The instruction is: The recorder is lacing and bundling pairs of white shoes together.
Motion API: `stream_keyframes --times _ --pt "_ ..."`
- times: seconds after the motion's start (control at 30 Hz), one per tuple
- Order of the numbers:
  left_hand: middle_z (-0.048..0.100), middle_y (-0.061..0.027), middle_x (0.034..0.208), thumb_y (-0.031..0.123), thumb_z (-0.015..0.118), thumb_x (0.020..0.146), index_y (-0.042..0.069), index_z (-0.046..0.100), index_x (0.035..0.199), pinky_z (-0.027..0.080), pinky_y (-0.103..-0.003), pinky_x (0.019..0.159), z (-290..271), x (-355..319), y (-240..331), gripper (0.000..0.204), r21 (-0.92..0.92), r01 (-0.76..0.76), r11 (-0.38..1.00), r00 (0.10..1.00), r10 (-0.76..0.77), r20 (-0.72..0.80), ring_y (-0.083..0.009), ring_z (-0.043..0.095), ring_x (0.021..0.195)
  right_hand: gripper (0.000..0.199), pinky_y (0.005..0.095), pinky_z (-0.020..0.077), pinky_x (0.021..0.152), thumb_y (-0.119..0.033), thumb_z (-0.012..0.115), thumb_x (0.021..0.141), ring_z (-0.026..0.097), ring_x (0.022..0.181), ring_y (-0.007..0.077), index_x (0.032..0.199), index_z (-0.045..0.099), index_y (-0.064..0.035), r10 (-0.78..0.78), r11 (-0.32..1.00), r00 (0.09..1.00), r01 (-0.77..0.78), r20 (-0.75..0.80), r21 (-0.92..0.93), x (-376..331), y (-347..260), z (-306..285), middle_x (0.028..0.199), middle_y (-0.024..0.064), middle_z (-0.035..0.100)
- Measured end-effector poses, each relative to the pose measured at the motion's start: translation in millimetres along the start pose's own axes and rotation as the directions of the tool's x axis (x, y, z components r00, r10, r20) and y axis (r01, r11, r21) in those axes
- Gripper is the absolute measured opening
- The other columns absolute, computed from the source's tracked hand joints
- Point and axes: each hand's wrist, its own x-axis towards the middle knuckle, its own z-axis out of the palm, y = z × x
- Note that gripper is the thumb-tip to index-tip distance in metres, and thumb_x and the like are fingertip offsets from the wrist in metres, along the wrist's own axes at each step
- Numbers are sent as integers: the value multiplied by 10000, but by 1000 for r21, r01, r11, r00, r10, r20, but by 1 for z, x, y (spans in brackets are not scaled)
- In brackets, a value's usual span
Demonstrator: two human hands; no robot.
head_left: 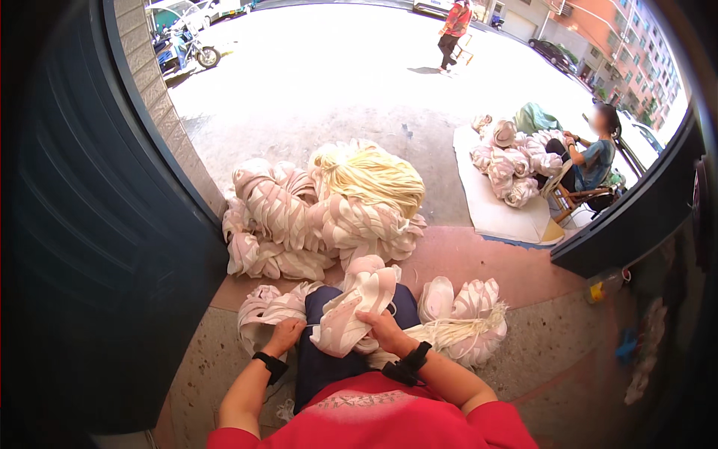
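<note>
On my lap rests a small stack of pale pink and white insole-shaped pieces (353, 308). My right hand (383, 330) grips its right side, the thumb lying on top. My left hand (285, 337) is closed to the left of the stack, pinching a thin white cord (310, 325) that runs toward the pieces. Where the cord meets them is hard to see. Close by my left hand lies a coiled bundle of the same pieces (262, 310). At my right, another bundle (479, 303) has loose cream cords (456, 331) across it.
A large heap of bundled pieces (277, 206), topped with a cream hank of cord (370, 178), sits just beyond my knees. A dark door (97, 224) stands at left. Outside, a person (594, 157) sits by more bundles (516, 161) on a white sheet (508, 217); another person (454, 34) walks farther off.
</note>
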Motion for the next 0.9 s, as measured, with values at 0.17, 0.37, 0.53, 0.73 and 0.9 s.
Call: stream_keyframes --times 0.17,0.37,0.53,0.73,0.9 --pt "517 -172 569 406 494 805 -11 547 596 396 -380 536 -21 13 -7 469 100 -24 995 978 3 210 -310 506 544 233 307 495 689 -58 533 811 588 808 202 1026 470 6 43 997 995 -48 93 56 2 -6 -1 934 86 565" --pt "452 -153 458 349 629 726 -22 533 527 364 -337 431 -106 21 107 432 245 -118 962 972 62 228 -212 453 402 389 336 436 868 -60 545 804 507 1030 220 1167 409 -27 92 990 922 -125 375 65 -16 -17 -21 1120 98 497" --pt "549 -125 628 213 647 715 17 599 754 421 -316 517 -57 9 119 206 64 -281 957 951 269 151 -242 543 552 416 384 396 914 -48 516 799 506 1039 257 1191 392 8 134 966 939 -195 318 169 10 -13 -72 1150 133 492" --pt "566 -96 817 149 664 699 49 553 1003 452 -279 605 -24 -30 119 340 -12 -16 1000 979 18 205 -191 543 645 358 395 398 906 -86 465 828 525 1000 278 1161 420 39 107 969 993 -114 45 221 37 4 -104 1103 166 524" --pt "550 -90 962 153 668 695 80 493 1097 462 -281 657 4 -20 147 445 -74 -301 951 881 307 359 -200 550 756 288 370 453 812 -75 530 797 567 894 232 1066 499 25 164 918 987 -149 -8 368 49 2 -103 991 128 574"
